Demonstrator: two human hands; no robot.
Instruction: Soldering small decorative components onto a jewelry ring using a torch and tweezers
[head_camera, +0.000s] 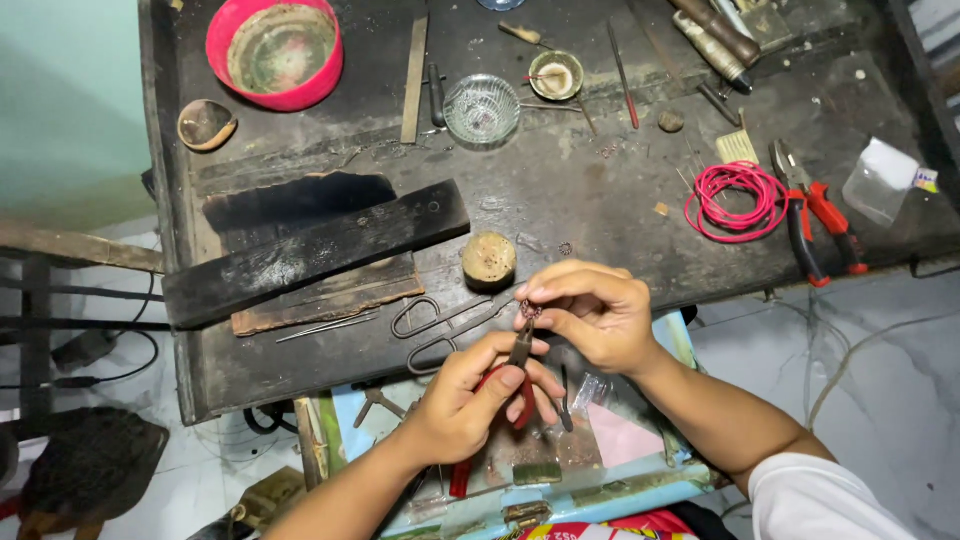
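At the lower middle of the frame, the left hand (470, 395) is squeezing red-handled pliers (520, 362) closed on a small chain piece (530, 311) that the right hand (590, 312) is pinching. Too hard a twist could be bending or dropping it.

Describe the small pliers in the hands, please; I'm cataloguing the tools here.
The small pliers have red handles and dark metal jaws. They point up, tilted slightly. The left hand grips the handles; the jaw tips meet a tiny ring-like piece pinched by the right hand, just off the workbench edge.
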